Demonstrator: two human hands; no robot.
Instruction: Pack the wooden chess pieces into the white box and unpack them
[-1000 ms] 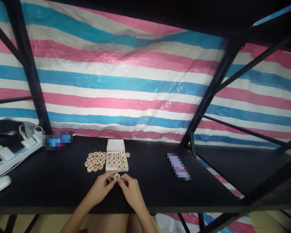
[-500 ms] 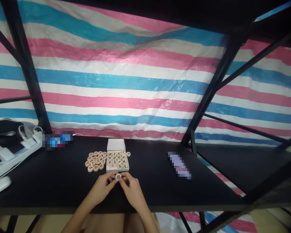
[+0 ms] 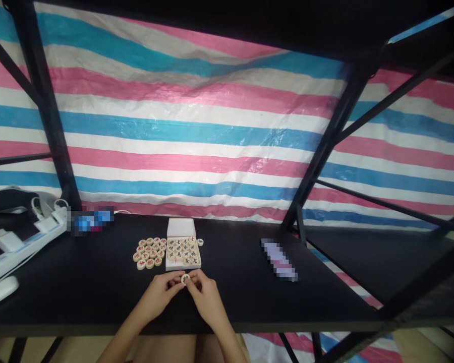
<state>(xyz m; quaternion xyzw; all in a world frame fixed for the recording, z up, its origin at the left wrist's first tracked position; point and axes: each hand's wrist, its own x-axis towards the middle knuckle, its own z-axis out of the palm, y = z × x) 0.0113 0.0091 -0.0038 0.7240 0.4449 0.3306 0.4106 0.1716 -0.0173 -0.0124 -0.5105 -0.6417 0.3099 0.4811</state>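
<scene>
A round xiangqi piece (image 3: 185, 279) with a dark character is pinched between my left hand (image 3: 163, 288) and my right hand (image 3: 205, 291), just in front of the box. Fingertips of both hands grip its sides and partly cover it. The open white box (image 3: 169, 267) holds several pieces, mostly with dark characters and one red near its back right corner. Left of the box, a cluster of red-lettered xiangqi pieces (image 3: 150, 253) lies in rows on the desk. One loose piece with a dark character (image 3: 200, 242) rests beside the box's right edge.
On the left are a white power strip (image 3: 26, 249) with plugged-in chargers and a white computer mouse (image 3: 2, 291). A blurred-out lilac object (image 3: 280, 259) lies to the right. Black metal frame posts (image 3: 314, 171) stand around the black desk (image 3: 249, 297), before a striped sheet (image 3: 196, 156).
The xiangqi piece has shifted slightly within my fingertips, and my right thumb now covers more of its face. The whole view has tilted a little; the other pieces stay put.
</scene>
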